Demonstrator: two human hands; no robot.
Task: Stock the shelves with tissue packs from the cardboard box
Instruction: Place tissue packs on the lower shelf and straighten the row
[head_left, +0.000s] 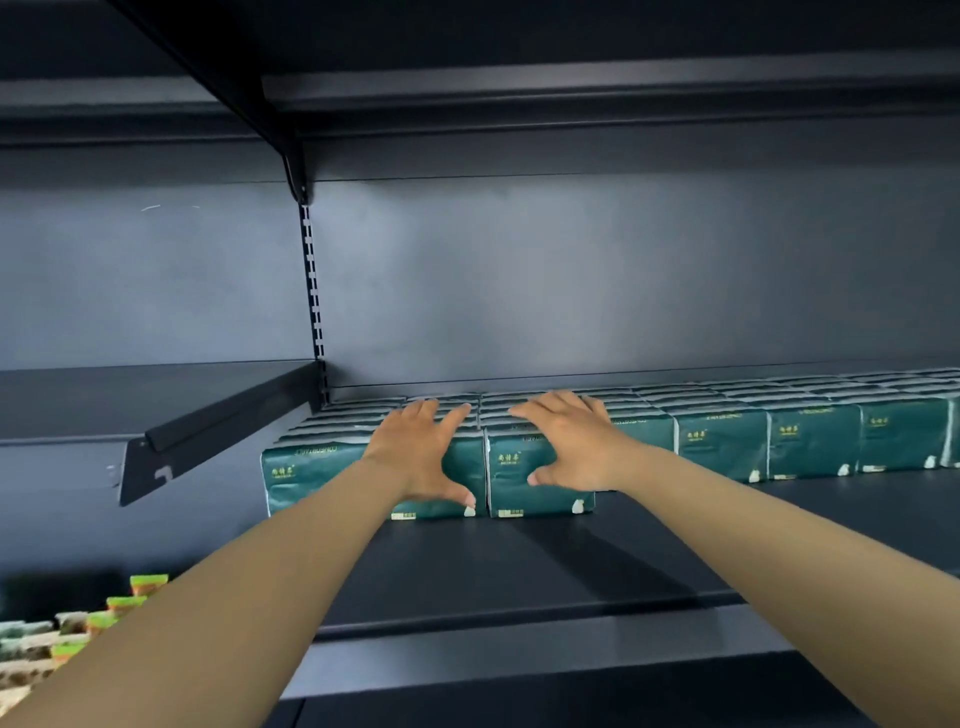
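1. Landmark: the slotted black metal upright (313, 291) on the back panel of the shelving. Low and far to its left sit small orange-and-green packets (122, 605), too blurred to read.
2. Left of the upright's foot, an angled black metal bracket (208, 436) juts forward from it.
3. Just right of the upright's foot begin the dark green plastic-wrapped tissue packs (722, 441), in rows on the dark metal shelf (519, 571), their long axes running left to right along it. The rows reach back to the panel.
4. The left front tissue pack (311, 473), below and right of the upright, stands proud of the row. The left hand (415, 457) lies on it with fingers straight over the top and thumb spread down the front face. This grip is wide open and flat, pressing and not clasping.
5. The right front tissue pack (519, 493) touches its neighbour. The right hand (571, 447) mirrors the other: fingers flat on top, thumb on the face, nothing clasped.
6. Each hand covers its own pack, so neither is nearer. Judging by this, the next push runs straight back towards the panel, until these two line up with the row further right.
7. Each face bears small gold characters, illegible here; a line of mirrored Latin lettering along the top edge is also unreadable.
8. The cardboard box is out of view.
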